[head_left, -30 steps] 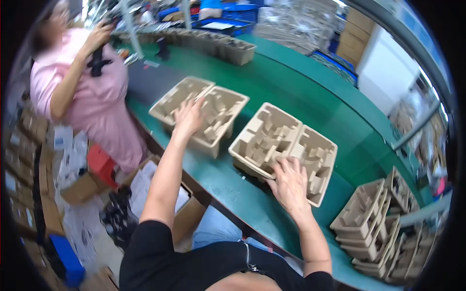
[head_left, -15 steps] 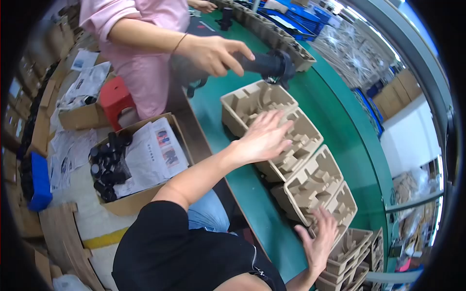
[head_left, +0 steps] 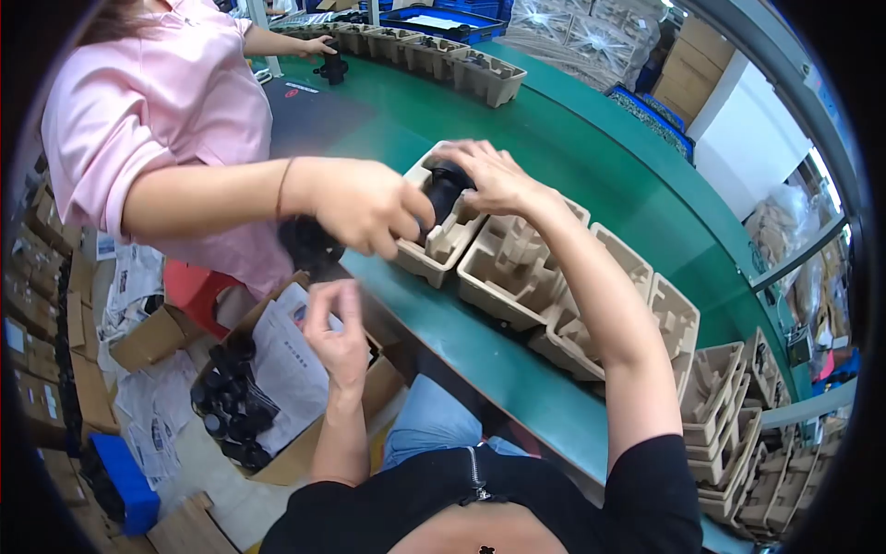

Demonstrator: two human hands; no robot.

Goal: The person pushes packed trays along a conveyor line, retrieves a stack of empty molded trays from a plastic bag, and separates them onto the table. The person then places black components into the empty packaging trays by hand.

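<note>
My right hand [head_left: 498, 180] reaches across to the left tray and has its fingers on a black cylindrical part [head_left: 448, 189] standing in it. My left hand [head_left: 337, 332] is raised, blurred, near the table's front edge, with its fingers curled; whether it holds anything is unclear. A co-worker's hand [head_left: 369, 203] is beside the same black part, and a blurred dark object [head_left: 309, 242] is just below that person's wrist. The beige moulded tray [head_left: 432, 268] lies at the left of a row, with another tray [head_left: 508, 309] beside it.
A co-worker in a pink top [head_left: 198, 111] stands at the left. Stacked beige trays [head_left: 711, 397] are at the right. A box of black parts [head_left: 235, 397] sits below the table [head_left: 461, 337]. More trays line the back [head_left: 489, 83], near a standing black part [head_left: 332, 69].
My right hand has moved from the near trays to the left tray's black part. My left hand has drawn back toward the front edge. The co-worker's hand has come down to the tray.
</note>
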